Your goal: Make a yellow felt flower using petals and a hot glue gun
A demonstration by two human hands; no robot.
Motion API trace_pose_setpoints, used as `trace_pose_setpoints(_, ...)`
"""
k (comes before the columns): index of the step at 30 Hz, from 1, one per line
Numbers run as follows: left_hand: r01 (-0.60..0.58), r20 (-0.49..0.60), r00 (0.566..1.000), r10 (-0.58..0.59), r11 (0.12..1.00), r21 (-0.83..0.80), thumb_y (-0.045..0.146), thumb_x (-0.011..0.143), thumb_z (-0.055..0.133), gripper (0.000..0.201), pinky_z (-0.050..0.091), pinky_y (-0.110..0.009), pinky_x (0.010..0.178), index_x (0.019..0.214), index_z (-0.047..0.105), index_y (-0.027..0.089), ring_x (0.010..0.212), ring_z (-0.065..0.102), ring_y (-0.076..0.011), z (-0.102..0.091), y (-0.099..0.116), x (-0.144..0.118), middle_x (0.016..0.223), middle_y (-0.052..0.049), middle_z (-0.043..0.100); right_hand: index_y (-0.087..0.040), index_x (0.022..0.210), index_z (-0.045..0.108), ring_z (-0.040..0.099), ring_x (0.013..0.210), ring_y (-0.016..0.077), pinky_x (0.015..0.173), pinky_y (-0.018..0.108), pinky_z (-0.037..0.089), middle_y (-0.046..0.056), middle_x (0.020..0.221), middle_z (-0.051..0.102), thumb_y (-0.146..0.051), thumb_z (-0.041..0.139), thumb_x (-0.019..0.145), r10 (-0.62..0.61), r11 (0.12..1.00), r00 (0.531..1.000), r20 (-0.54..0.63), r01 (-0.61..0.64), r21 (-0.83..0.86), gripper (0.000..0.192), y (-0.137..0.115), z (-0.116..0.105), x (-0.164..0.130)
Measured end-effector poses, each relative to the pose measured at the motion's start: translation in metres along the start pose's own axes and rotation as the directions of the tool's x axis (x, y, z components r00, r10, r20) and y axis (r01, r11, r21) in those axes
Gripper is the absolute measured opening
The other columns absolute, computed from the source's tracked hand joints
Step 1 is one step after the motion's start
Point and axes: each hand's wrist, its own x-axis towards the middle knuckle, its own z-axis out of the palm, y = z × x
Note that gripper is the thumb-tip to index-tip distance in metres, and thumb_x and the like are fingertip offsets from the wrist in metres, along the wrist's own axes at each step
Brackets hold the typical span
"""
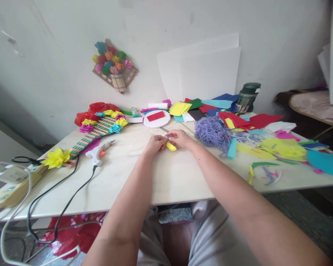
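At the middle of the table, my left hand (156,144) has its fingers closed on a small folded piece of yellow paper (171,146). My right hand (180,139) meets it from the other side, thumb and fingertips pinched together at the paper's upper end. A bit of purplish yarn (167,137) seems to show between the fingertips, though it is too small to see well. Behind my hands lies a white oval disc (163,122) bearing a red rectangle (155,116). The ball of purple yarn (212,132) sits to the right of my right hand.
A white glue gun (96,156) with a black cord lies left, beside a striped piece with paper flowers (96,133). A power strip (19,188) occupies the left corner. Coloured paper scraps (283,149) cover the right side; a dark bottle (248,98) stands at the back.
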Motion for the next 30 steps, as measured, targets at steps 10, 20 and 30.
trace_pose_setpoints(10, 0.012, -0.009, 1.000, -0.012, 1.000, -0.015, 0.025, 0.077, 0.056, 0.018, 0.031, -0.019, 0.040, 0.063, 0.049, 0.015, 0.035, 0.039, -0.0054, 0.000, 0.000, 0.000, 0.042, 0.005, 0.046, -0.015, 0.069, 0.066, 0.057, 0.056, 0.0113, 0.053, 0.022, 0.047, -0.002, 0.057, 0.060, -0.013, 0.059, 0.070, 0.068, 0.993, 0.997, -0.041, -0.064, 0.095, 0.007, -0.004, -0.001, -0.001)
trace_pose_setpoints(20, -0.020, -0.019, 1.000, 0.019, 0.997, -0.076, 0.029, 0.075, 0.060, 0.020, 0.031, -0.018, 0.039, 0.065, 0.049, 0.016, 0.034, 0.037, -0.0053, 0.003, 0.002, -0.001, 0.041, 0.006, 0.045, -0.016, 0.062, 0.057, 0.045, 0.048, 0.0068, 0.042, 0.018, 0.035, -0.004, 0.053, 0.051, -0.029, 0.065, 0.069, 0.153, 0.919, 0.987, -0.043, -0.126, 0.374, 0.016, -0.004, 0.001, -0.004)
trace_pose_setpoints(30, -0.029, -0.058, 0.998, 0.025, 0.996, -0.082, 0.031, 0.074, 0.062, 0.021, 0.032, -0.019, 0.038, 0.067, 0.051, 0.015, 0.034, 0.039, -0.0059, 0.003, 0.001, -0.001, 0.040, 0.006, 0.046, -0.016, 0.070, 0.055, 0.044, 0.044, 0.0057, 0.043, 0.019, 0.035, -0.002, 0.060, 0.059, -0.025, 0.056, 0.077, 0.173, 0.761, 0.985, 0.010, -0.140, 0.634, 0.011, -0.009, -0.002, -0.006)
